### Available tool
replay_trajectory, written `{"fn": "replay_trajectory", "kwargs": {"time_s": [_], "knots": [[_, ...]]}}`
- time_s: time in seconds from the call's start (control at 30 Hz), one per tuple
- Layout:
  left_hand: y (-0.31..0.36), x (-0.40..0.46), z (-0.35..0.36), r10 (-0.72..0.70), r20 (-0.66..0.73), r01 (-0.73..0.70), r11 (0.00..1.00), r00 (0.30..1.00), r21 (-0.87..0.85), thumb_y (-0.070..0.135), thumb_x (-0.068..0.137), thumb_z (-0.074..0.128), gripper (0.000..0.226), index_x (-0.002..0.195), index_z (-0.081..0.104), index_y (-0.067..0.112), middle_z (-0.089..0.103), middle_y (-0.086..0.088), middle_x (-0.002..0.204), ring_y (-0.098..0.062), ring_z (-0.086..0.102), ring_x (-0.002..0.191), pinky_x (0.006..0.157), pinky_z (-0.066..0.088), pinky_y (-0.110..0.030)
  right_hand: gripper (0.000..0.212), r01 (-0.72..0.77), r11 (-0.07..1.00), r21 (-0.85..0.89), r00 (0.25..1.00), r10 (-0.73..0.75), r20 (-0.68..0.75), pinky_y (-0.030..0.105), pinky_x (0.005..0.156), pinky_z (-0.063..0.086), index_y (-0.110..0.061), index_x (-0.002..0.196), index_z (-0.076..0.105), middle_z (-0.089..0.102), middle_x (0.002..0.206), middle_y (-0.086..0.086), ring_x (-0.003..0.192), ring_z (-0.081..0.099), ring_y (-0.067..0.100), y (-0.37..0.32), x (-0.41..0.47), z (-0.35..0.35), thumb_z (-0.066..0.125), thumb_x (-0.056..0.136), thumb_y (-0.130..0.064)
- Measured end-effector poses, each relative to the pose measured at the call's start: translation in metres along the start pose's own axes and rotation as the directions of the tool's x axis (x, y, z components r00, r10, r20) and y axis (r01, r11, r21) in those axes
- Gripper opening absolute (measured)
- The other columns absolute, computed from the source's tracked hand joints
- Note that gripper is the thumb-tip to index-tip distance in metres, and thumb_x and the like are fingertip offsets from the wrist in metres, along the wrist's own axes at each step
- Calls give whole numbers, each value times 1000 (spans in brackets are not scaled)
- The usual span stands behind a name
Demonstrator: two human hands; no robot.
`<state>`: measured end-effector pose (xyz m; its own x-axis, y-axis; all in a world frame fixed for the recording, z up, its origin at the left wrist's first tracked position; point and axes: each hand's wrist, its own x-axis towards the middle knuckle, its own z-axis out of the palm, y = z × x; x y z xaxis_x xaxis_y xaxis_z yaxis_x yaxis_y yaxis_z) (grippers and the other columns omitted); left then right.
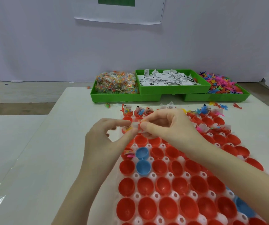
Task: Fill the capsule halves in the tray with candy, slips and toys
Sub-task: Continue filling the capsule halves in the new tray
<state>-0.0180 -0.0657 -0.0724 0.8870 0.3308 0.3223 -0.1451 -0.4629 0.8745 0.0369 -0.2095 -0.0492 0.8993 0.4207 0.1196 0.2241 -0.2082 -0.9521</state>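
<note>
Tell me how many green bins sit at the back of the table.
3: the candy bin at left, the slip bin raised in the middle, the toy bin at right. None looks hidden.

red capsule halves (146,185) open-up in white tray (136,175), far rows filled.

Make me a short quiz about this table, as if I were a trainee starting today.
1. True or false: the middle green bin holds paper slips.
2. Which capsule halves are rarer in the white tray: A red, B blue?
3. What do the left hand and right hand pinch together?

Key: 1 true. 2 B; see the blue halves. 3 a small white slip, held over the tray's far rows.
</note>
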Motion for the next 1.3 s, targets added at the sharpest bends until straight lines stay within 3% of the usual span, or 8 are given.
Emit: {"fn": "replay_trajectory", "kwargs": {"time_s": [0.1, 0.23, 0.37, 0.73, 0.87, 0.97, 1.2, 1.3], "knots": [[-4, 2, -6, 5, 151, -33, 982, 989, 184, 52, 51, 71, 25, 72, 63, 41, 54, 15, 73, 12, 45, 73, 60, 34, -9, 15, 86, 936, -342, 995, -64, 76, 15, 60, 51, -21, 70, 67, 67, 65, -6, 60, 60, 2, 6, 1, -4, 69, 79, -10], [-10, 0, -4, -48, 353, -108, 906, 934, 409, 59, 50, 74, 39, 84, 60, 46, 48, 18, 79, 3, 42, 82, 67, 34, -17, 7, 154, 852, -500, 981, -73, 179, 11, 58, 46, -13, 78, 72, 65, 64, -10, 66, 60, 1, 12, -1, -4, 66, 81, -11], [-15, 1, -1, -78, 380, -130, 860, 922, 493, 63, 53, 71, 54, 100, 65, 37, 43, 21, 82, -2, 39, 87, 70, 32, -23, 9, 178, 811, -558, 972, -55, 229, 13, 63, 48, -13, 84, 73, 66, 70, -9, 62, 58, 2, 13, -3, -5, 65, 81, -13], [-19, 0, 4, -42, 412, -177, 859, 910, 480, 63, 55, 64, 48, 96, 66, 39, 43, 21, 81, -2, 36, 85, 66, 30, -17, 11, 215, 701, -681, 943, 34, 332, 13, 55, 39, -15, 87, 75, 48, 62, -16, 58, 48, -1, 13, -1, 3, 67, 81, -11], [-20, 0, 5, -37, 418, -182, 862, 907, 472, 59, 58, 69, 45, 98, 66, 38, 41, 23, 81, -2, 35, 84, 64, 28, -14, 15, 218, 652, -726, 933, 81, 352, 14, 64, 49, -9, 91, 74, 67, 75, -3, 63, 57, -1, 16, 3, 8, 63, 81, -2], [-20, -1, 5, -35, 413, -181, 864, 910, 470, 57, 60, 71, 43, 97, 66, 38, 41, 22, 80, -2, 35, 83, 63, 27, -13, 12, 191, 657, -729, 938, 97, 333, 29, 68, 57, -9, 88, 73, 71, 80, 2, 72, 66, 11, 8, 7, 6, 69, 77, -6], [-19, 0, 5, -40, 423, -183, 863, 905, 472, 56, 63, 72, 36, 93, 68, 37, 44, 20, 83, -3, 39, 86, 66, 30, -15, 19, 140, 802, -581, 954, 47, 296, 3, 62, 46, -11, 87, 76, 73, 80, -2, 69, 59, -9, 11, 10, -4, 69, 76, 3], [-18, 0, 5, -39, 419, -183, 859, 907, 478, 56, 63, 72, 39, 95, 70, 35, 45, 19, 84, -4, 39, 88, 70, 34, -21, 20, 159, 801, -576, 958, 17, 288, 11, 67, 51, -14, 88, 76, 72, 80, -4, 65, 61, 0, 13, 9, -3, 68, 77, 0]]}}
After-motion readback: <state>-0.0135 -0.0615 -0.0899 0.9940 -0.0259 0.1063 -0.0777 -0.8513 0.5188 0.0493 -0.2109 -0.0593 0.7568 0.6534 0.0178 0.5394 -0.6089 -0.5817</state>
